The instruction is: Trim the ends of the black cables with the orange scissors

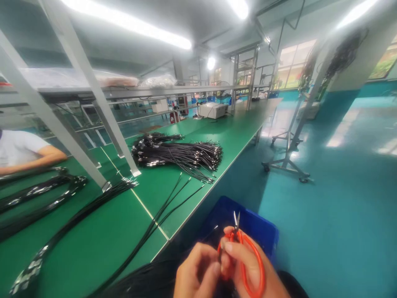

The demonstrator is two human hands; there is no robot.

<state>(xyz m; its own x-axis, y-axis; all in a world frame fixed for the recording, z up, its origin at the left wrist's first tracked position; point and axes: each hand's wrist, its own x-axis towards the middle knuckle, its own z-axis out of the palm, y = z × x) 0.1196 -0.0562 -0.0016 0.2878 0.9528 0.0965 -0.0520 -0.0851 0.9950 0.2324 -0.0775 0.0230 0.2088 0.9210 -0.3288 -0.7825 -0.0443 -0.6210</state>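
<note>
A white box (213, 110) sat on the long green table (238, 129), bright lights (124, 21) shone overhead, and a tall metal stand with wheels (288, 155) stood on the shiny blue floor (341, 215).

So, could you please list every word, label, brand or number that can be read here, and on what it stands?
None can be read.
Orange-handled scissors: no legible marking.
White box on the green table: too small and blurred to tell.
Black cables: no readable labels.
</note>
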